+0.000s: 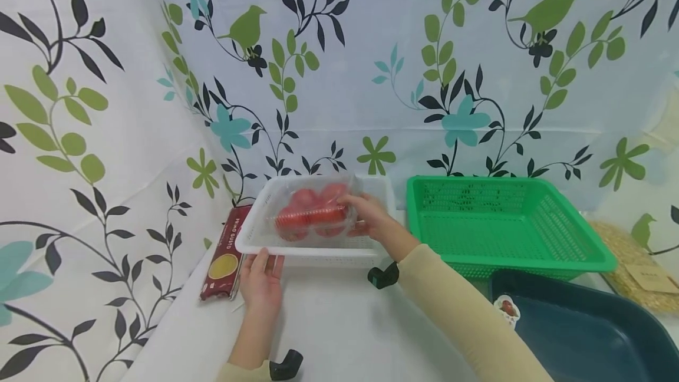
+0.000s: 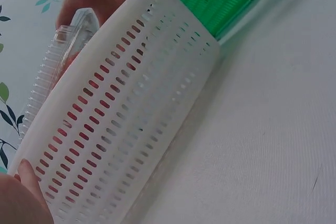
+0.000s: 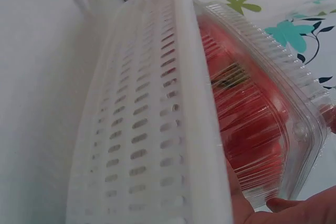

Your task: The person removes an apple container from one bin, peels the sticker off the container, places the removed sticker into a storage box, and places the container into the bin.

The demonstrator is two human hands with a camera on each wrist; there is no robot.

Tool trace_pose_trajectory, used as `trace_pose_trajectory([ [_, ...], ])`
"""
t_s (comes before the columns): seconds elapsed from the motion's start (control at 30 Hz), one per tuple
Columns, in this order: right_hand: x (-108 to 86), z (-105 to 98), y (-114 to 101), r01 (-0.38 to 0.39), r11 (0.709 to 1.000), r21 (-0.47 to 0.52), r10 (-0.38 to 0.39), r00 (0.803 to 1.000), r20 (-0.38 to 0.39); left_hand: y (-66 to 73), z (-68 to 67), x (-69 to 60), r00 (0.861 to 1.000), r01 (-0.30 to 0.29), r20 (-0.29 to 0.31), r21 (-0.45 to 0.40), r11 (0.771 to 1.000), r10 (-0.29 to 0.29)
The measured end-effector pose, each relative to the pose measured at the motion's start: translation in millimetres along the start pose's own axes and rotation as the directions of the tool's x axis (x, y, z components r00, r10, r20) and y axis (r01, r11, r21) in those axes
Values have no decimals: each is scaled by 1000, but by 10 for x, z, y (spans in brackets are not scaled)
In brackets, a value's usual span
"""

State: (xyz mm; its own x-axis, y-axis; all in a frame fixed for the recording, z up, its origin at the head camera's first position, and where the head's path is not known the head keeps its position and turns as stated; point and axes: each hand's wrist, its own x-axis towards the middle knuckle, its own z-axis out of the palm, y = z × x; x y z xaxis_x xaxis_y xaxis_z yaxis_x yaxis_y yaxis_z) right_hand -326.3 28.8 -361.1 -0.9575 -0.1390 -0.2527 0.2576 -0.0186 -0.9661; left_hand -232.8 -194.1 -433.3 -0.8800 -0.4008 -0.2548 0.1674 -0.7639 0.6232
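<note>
A clear plastic clamshell of tomatoes [image 1: 310,214] is tilted inside the white perforated basket [image 1: 323,251], partly above its rim. My right hand [image 1: 372,217] grips the clamshell at its right end. Red tomatoes and a bit of green show through the ridged plastic in the right wrist view. At the basket's front left corner, my left hand [image 1: 261,285] holds the rim, with one finger [image 2: 30,179] against the outer wall in the left wrist view. The basket wall hides the lower part of the clamshell in both wrist views.
A dark red packet [image 1: 227,255] lies left of the white basket. To the right stands a green basket [image 1: 530,264], with a dark blue tray [image 1: 578,326] in front of it. A bag of pale yellow contents [image 1: 631,252] lies at far right. Patterned cloth hangs behind.
</note>
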Motion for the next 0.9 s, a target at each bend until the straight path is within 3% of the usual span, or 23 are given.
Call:
trace_pose_trajectory([
  [0.2,33,76,98,-18,1000,18,18,1000,-1,-36,-3,-11,1000,-7,-18,14,1000,7],
  [0.5,104,177,144,-46,996,72,50,997,-54,-9,21,-3,1000,-5,-16,-30,1000,5],
  [0.67,147,153,183,-62,995,74,67,996,-65,-15,20,-1,1000,-13,-13,-35,999,12],
  [0.9,129,51,176,-141,990,31,143,987,-69,-30,27,-8,1000,-4,-7,-53,999,3],
])
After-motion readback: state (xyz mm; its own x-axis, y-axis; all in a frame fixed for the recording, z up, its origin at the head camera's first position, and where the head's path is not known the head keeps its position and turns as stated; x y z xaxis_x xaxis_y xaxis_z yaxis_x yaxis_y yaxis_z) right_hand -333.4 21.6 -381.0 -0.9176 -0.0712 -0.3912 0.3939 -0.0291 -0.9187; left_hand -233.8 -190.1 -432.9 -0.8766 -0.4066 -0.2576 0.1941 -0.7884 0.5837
